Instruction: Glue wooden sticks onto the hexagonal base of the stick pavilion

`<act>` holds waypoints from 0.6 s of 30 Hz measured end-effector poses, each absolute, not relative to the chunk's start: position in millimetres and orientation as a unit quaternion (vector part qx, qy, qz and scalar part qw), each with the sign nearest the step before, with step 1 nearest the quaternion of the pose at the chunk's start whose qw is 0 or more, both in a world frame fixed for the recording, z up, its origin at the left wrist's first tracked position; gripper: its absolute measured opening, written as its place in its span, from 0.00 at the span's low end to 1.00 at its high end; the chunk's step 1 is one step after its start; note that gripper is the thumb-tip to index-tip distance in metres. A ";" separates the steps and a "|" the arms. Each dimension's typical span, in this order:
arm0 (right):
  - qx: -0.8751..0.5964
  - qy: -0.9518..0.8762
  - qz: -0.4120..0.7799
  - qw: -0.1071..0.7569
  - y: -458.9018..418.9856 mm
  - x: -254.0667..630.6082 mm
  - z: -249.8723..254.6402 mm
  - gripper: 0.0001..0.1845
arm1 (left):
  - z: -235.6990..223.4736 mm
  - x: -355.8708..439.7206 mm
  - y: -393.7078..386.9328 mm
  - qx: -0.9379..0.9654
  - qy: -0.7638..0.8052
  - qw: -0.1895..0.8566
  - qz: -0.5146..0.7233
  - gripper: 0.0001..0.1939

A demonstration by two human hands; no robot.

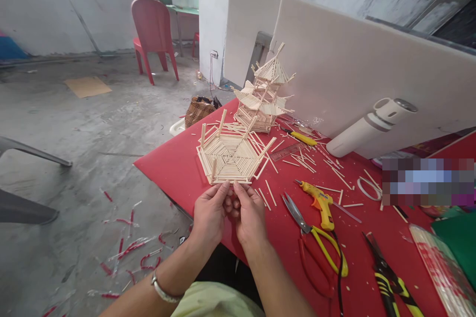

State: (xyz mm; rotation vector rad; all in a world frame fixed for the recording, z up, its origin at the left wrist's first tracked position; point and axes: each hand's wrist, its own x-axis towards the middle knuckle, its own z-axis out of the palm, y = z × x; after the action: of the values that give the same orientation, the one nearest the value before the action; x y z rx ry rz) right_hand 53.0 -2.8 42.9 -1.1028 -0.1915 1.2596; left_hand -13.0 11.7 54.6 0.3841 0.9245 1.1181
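Note:
A hexagonal wooden-stick platform (231,156) with several upright posts lies on the red tabletop (174,158). At its near edge, my left hand (210,212) is closed, thumb and curled fingers pinching the rim. Close beside it, my right hand (250,212) grips the same edge in a like pinch. The thumbs almost meet; what lies beneath them is partly hidden. Behind the platform stands a tiered stick pagoda (264,94). Loose sticks (305,161) are scattered to the right.
Right of my hands lie a yellow glue gun (320,203), scissors (303,218), a red-and-yellow-handled tool (316,267) and black-and-yellow cutters (388,277). A yellow-handled knife (303,137) and white bottle (366,129) are farther back. A red chair (152,25) stands on the floor.

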 end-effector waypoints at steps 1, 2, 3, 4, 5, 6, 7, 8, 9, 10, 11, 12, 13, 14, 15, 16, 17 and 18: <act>-0.489 -0.086 0.557 0.666 -2.8 53.1 42.3 0.18 | 54.2 -12.9 11.9 0.175 0.419 0.732 0.508 0.19; -0.489 -0.086 0.556 0.666 -2.8 53.2 41.6 0.18 | 53.7 -12.9 12.1 0.175 0.419 0.732 0.509 0.19; -0.489 -0.086 0.556 0.667 -2.7 53.2 41.0 0.18 | 53.2 -12.8 12.3 0.175 0.419 0.732 0.509 0.19; -0.488 -0.086 0.556 0.667 -2.7 53.3 40.5 0.18 | 52.7 -12.7 12.5 0.175 0.418 0.731 0.510 0.18; -0.487 -0.085 0.557 0.667 -2.6 53.2 40.1 0.18 | 52.3 -12.7 12.6 0.175 0.418 0.731 0.510 0.18; -0.486 -0.084 0.558 0.667 -2.6 53.2 40.0 0.18 | 51.9 -12.7 12.6 0.174 0.417 0.732 0.510 0.18; -0.485 -0.083 0.559 0.667 -2.5 53.2 40.1 0.18 | 51.7 -12.8 12.5 0.173 0.417 0.732 0.510 0.18; -0.485 -0.083 0.559 0.668 -2.5 53.1 40.3 0.18 | 51.7 -12.8 12.3 0.172 0.416 0.733 0.510 0.18; -0.486 -0.082 0.559 0.667 -2.5 53.1 40.7 0.18 | 51.8 -12.8 12.1 0.171 0.415 0.733 0.511 0.18; -0.487 -0.082 0.558 0.667 -2.4 53.0 41.1 0.18 | 52.2 -12.9 11.9 0.170 0.416 0.733 0.510 0.18; -0.489 -0.082 0.557 0.667 -2.4 53.0 41.7 0.18 | 52.7 -12.9 11.7 0.171 0.416 0.734 0.510 0.18; -0.490 -0.082 0.556 0.667 -2.4 53.0 42.2 0.18 | 53.4 -12.9 11.5 0.170 0.417 0.733 0.509 0.18; -0.490 -0.082 0.555 0.668 -2.3 52.9 42.9 0.19 | 54.1 -13.0 11.5 0.170 0.418 0.733 0.509 0.18; -0.489 -0.082 0.554 0.669 -2.3 52.9 43.5 0.19 | 54.7 -13.0 11.5 0.169 0.419 0.732 0.510 0.18; -0.489 -0.081 0.554 0.669 -2.3 52.8 44.0 0.19 | 55.3 -13.1 11.6 0.168 0.419 0.732 0.510 0.18; -0.489 -0.080 0.554 0.669 -2.3 52.8 44.5 0.19 | 55.7 -13.2 11.7 0.168 0.420 0.731 0.511 0.18; -0.490 -0.080 0.554 0.669 -2.3 52.7 44.9 0.19 | 56.0 -13.3 11.9 0.168 0.420 0.730 0.512 0.19; -0.491 -0.081 0.553 0.668 -2.3 52.7 45.0 0.19 | 56.2 -13.4 12.0 0.169 0.421 0.730 0.511 0.19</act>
State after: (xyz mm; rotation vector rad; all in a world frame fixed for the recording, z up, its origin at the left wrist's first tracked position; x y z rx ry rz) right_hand 52.7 -2.3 45.0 -1.1070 -0.1818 1.2478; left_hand -13.4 12.0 56.2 0.3719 0.9264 1.1257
